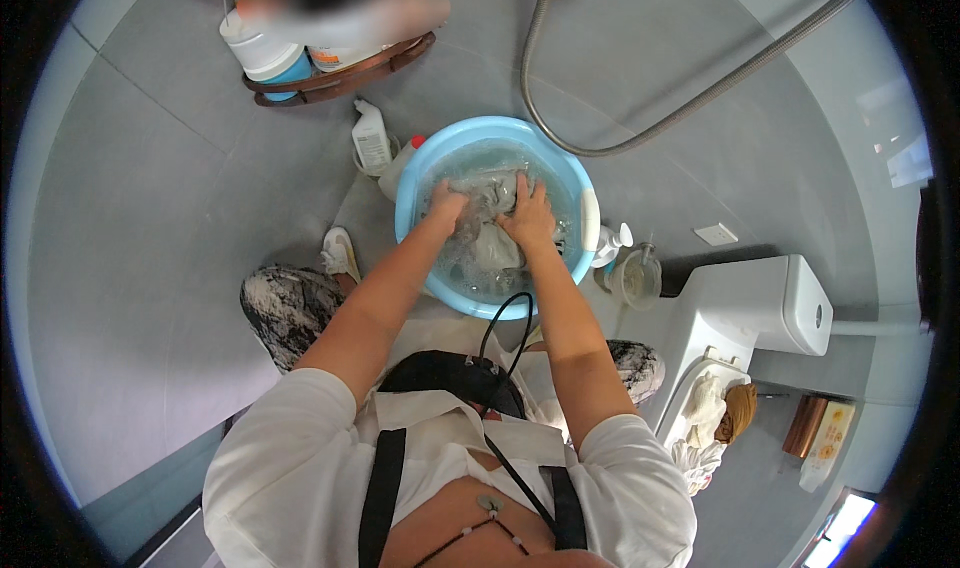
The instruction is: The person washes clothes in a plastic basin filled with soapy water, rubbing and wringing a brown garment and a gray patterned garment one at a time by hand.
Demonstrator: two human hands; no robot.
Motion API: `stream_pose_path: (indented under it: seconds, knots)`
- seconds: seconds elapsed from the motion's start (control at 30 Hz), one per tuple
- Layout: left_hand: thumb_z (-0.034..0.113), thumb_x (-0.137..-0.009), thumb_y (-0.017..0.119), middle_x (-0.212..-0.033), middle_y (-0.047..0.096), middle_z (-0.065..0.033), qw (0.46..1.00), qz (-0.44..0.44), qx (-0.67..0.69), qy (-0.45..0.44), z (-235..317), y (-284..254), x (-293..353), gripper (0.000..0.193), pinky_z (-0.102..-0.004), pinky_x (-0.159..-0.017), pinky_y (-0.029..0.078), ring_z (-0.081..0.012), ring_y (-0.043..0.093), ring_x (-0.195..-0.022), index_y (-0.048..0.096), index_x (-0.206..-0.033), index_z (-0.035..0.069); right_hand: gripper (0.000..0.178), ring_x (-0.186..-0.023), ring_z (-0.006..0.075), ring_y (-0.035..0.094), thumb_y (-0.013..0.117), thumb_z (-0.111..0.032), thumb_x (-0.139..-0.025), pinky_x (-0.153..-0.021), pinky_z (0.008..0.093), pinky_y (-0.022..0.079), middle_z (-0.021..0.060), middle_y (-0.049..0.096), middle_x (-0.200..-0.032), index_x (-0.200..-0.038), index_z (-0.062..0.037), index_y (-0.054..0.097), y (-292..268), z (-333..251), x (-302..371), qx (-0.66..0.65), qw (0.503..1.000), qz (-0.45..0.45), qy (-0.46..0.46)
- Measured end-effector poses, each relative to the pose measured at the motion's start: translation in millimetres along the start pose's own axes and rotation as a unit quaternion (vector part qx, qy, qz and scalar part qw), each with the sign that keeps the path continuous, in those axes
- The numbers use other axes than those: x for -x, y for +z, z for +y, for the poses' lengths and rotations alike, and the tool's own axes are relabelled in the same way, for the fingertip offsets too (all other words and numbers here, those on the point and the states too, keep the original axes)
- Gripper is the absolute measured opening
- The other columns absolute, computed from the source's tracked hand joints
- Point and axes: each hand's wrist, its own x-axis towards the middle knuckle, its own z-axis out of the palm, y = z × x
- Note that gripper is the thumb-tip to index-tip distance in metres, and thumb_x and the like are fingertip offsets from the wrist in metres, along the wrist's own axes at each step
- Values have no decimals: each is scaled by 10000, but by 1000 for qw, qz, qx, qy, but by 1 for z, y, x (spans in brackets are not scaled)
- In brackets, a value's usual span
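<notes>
A light blue basin (494, 126) holds soapy water, and a pale grey wet cloth (497, 248) lies partly under the suds. My left hand (447, 206) is closed at the left side of the cloth's upper part, its fingertips hidden by water and foam. Beside it, my right hand (530, 216) rests on the cloth from the right, its fingers spread and pointing away from me. Both forearms reach over the basin's near rim.
Left of the basin stand a white bottle (371, 138) and a red-capped jug (402, 165). A pump bottle (612, 243) and a clear container (637, 278) are at its right, near the toilet (742, 303). A metal hose (690, 115) curves past the far rim. Tubs (265, 53) stand on a brown shelf.
</notes>
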Motion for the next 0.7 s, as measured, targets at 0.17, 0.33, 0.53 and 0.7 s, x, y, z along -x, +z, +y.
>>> stream_pose_path:
  seconds: [0.17, 0.33, 0.53, 0.7]
  knots:
    - [-9, -675, 559, -1019, 527, -148, 995, 55, 51, -67, 10, 7, 8, 517, -356, -697, 460, -252, 552, -840, 408, -1169, 13, 721, -1025, 359, 481, 676, -259, -653, -852, 396, 415, 185, 400, -1224, -1281, -190, 327, 37, 28, -16, -8, 1000, -11, 5]
    - [-5, -698, 525, -1018, 518, -123, 980, 26, 184, -77, 5, 8, 1, 457, -357, -743, 457, -251, 546, -838, 421, -1142, 21, 491, -928, 345, 541, 641, -147, -651, -817, 371, 425, 194, 563, -991, -1125, -139, 513, 70, 57, -36, -130, 990, 34, 30]
    - [22, -748, 505, -992, 510, -119, 947, -182, 231, 125, 13, 10, 9, 324, -398, -849, 427, -245, 481, -965, 465, -1070, 22, 343, -863, 319, 539, 571, -51, -622, -791, 331, 418, 166, 546, -956, -963, -81, 573, 25, 46, -24, -483, 873, 66, -9]
    - [219, -772, 572, -1103, 477, -97, 856, -276, 426, -97, 62, 26, 35, 352, -396, -863, 404, -257, 494, -969, 469, -1071, 64, 422, -980, 328, 494, 553, -26, -581, -831, 339, 408, 177, 451, -1135, -993, -109, 574, -28, 1, 29, -423, 885, 114, -157]
